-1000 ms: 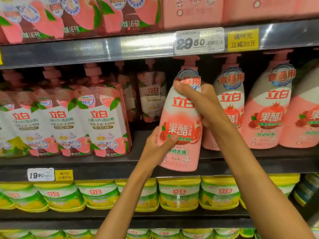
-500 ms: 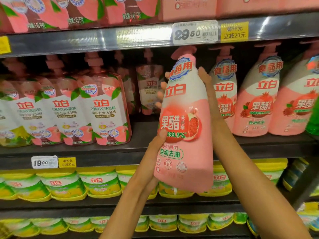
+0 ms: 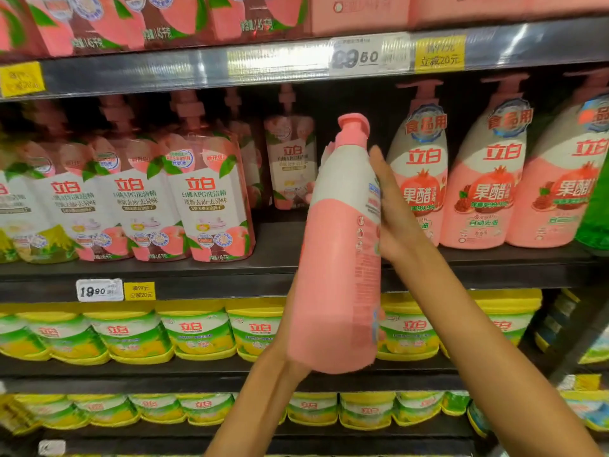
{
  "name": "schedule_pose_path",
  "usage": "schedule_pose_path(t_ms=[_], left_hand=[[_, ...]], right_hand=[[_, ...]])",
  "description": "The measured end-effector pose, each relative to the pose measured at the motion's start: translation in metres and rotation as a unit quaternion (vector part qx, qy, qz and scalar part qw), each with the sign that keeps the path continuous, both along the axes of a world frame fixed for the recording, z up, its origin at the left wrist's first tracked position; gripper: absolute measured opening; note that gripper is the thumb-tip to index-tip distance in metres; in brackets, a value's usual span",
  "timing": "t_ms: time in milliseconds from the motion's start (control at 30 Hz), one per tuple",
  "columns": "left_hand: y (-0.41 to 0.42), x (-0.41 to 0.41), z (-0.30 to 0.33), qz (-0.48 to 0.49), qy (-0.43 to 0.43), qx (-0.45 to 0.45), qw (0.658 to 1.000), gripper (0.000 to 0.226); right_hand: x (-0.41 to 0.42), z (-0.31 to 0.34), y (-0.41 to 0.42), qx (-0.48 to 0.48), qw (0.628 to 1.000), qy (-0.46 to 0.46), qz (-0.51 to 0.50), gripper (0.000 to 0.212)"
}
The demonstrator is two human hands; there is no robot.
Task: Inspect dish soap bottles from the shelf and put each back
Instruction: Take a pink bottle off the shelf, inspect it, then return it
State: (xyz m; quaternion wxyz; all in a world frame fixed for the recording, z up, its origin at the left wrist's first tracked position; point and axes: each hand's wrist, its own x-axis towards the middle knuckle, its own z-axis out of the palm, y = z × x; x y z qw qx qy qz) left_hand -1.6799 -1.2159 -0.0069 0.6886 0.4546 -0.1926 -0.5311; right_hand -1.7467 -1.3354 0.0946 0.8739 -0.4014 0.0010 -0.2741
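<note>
I hold a pink and white dish soap bottle with a pink pump top upright in front of the shelf, its side turned toward me. My right hand grips its upper right side, fingertips showing past the far edge. My left hand holds the bottom from below and behind, mostly hidden by the bottle. A gap shows on the middle shelf behind the bottle.
Matching pink bottles stand in a row on the right of the middle shelf. Peach refill pouches fill its left side. Yellow-green tubs line the lower shelves. Price tags sit on the shelf edges. A green bottle shows at the far right.
The bottle came off the shelf toward me and lower, then turned so its front label faces away to the right. My left hand slid down to the base.
</note>
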Motion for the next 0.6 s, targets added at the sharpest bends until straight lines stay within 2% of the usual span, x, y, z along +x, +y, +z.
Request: schedule_pose_path(t_ms=[67,100,133,167,233,333,433,500,600], left_hand=[[0.01,-0.003,-0.006,0.003,-0.033,-0.026,0.999,0.032],[0.019,-0.005,-0.001,-0.03,-0.047,-0.047,0.997,0.039],[0.023,-0.005,0.004,-0.039,-0.09,-0.033,0.995,0.046],[0.022,-0.002,0.003,-0.061,-0.097,-0.041,0.993,0.052],[0.029,0.009,0.004,-0.094,-0.089,-0.065,0.989,0.041],[0.041,0.029,-0.002,-0.116,-0.136,-0.078,0.981,0.065],[0.035,0.007,0.001,-0.052,-0.278,-0.023,0.959,0.075],[0.029,-0.005,-0.001,0.002,-0.281,-0.014,0.96,0.078],[0.025,-0.005,0.002,0.03,-0.234,-0.043,0.971,0.063]], right_hand=[[0.0,-0.009,0.002,0.032,0.999,-0.011,0.017,0.038],[-0.001,-0.011,0.003,0.023,1.0,-0.011,0.007,0.038],[-0.002,-0.012,0.004,0.006,1.0,-0.004,-0.008,0.035],[-0.005,-0.013,0.003,-0.016,1.0,0.008,-0.019,0.031],[-0.011,-0.012,0.004,-0.078,0.995,0.047,-0.037,0.024],[-0.019,-0.017,0.004,-0.154,0.978,0.117,-0.08,0.019],[-0.018,-0.017,0.006,-0.174,0.96,0.181,-0.125,0.025],[-0.018,-0.015,0.005,-0.188,0.955,0.198,-0.118,0.027],[-0.022,-0.014,-0.001,-0.177,0.969,0.153,-0.08,0.024]])
